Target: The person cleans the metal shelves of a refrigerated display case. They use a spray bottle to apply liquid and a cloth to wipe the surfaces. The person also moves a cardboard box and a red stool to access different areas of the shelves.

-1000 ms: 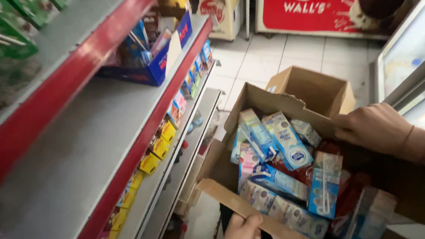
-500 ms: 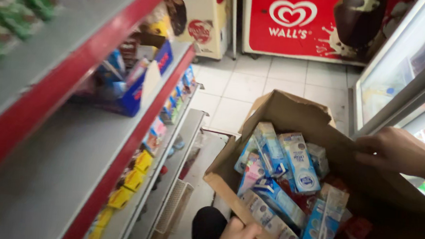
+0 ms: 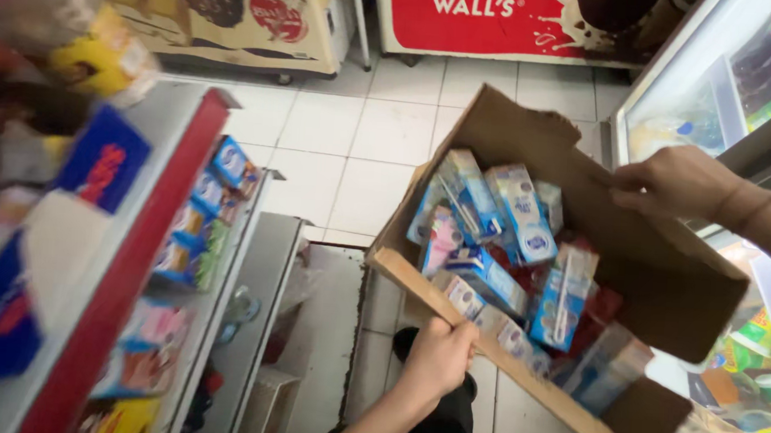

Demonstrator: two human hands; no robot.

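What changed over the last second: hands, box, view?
The view swung down and right: shelf slid left, more floor shows. The box tilted, cartons shifted a little. Left hand stays gripping the near flap, right hand the far one. Nothing taken or released.

One cardboard box [image 3: 659,269]; two hands; roughly dozen small cartons [image 3: 528,212]

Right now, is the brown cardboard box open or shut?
Open: the brown cardboard box has its flaps spread, and small blue drink cartons show inside.
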